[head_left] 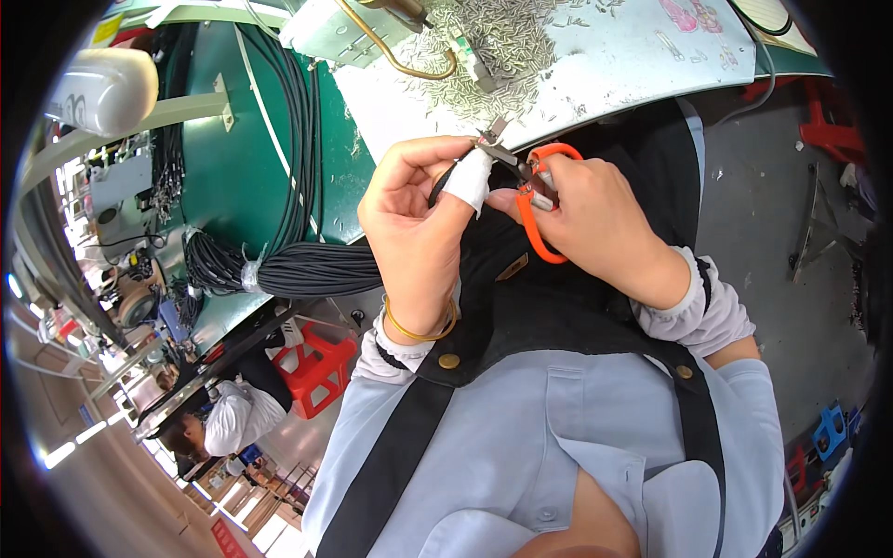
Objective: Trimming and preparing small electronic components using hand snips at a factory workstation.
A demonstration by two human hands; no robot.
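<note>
My left hand (407,209) is closed in a pinch on the end of a black cable (440,184). A white wrap (471,179) covers its thumb. Small orange-handled pliers (528,221) are in my right hand (609,219), fingers around the grips. Their dark jaws meet the cable end at my left fingertips, where a little metal piece shows; whether the jaws bite on it I cannot tell. Both hands are in front of my apron, just before the near edge of the white worktop (372,102).
Many small metal pins (521,46) lie heaped on the worktop, beside a machine with a bent brass-coloured rod (400,63). A bundle of black cables (316,270) lies on the green table (223,158) at left. A red stool (321,367) and another person (244,414) are farther left.
</note>
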